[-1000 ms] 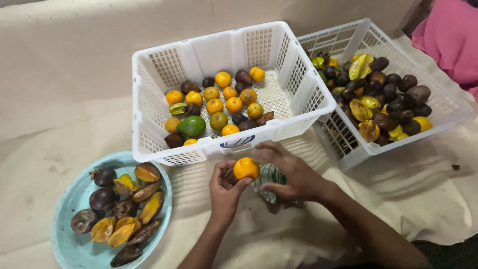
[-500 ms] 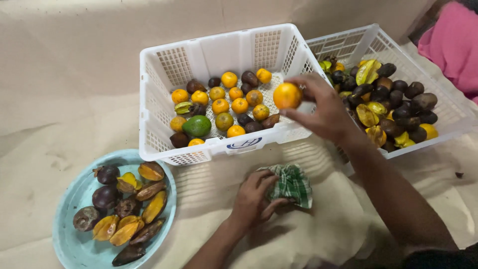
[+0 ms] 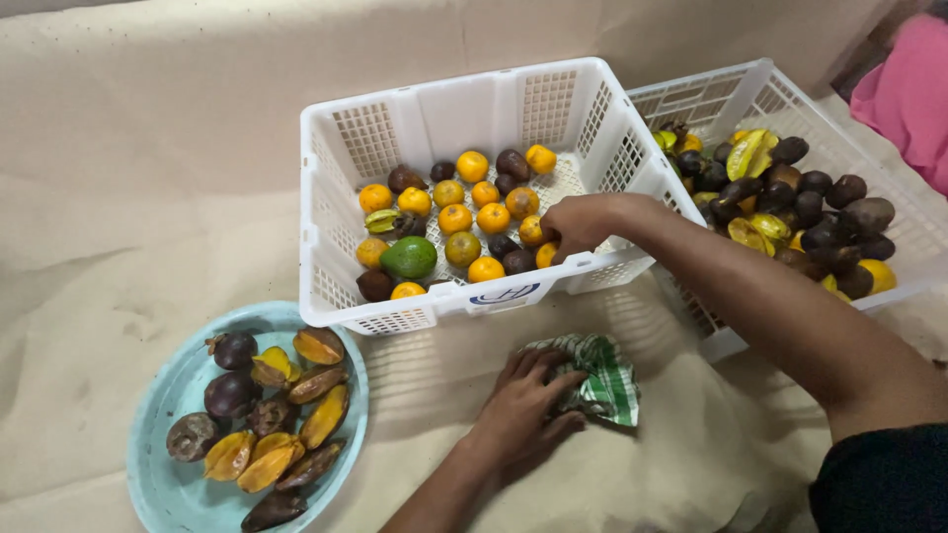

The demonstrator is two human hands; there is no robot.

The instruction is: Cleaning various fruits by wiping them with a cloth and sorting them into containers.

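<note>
The right hand (image 3: 581,223) reached over the front wall of the near white crate (image 3: 444,296) with its fingers curled downward among the fruit; the knuckles faced the camera, so it could not be told whether the hand was closed on a piece or merely touching one. A small orange fruit (image 3: 546,254) lay just beside it, partly hidden by the hand and the crate rim. The left hand (image 3: 523,405) lay flat and spread on the tan cloth (image 3: 148,197), its fingertips pressing the edge of a crumpled green checked rag (image 3: 604,380) without gripping it. Inside the near crate sat more orange fruits, several dark ones and one green avocado (image 3: 409,258). Behind the right forearm stood a second white crate (image 3: 889,212) of dark and yellow fruit, partly screened by that arm. At lower left a pale blue plate (image 3: 163,395) held dark fruits and cut yellow pieces, its lower edge cut off. A pink cloth (image 3: 913,94) showed at the upper right, mostly out of frame.
</note>
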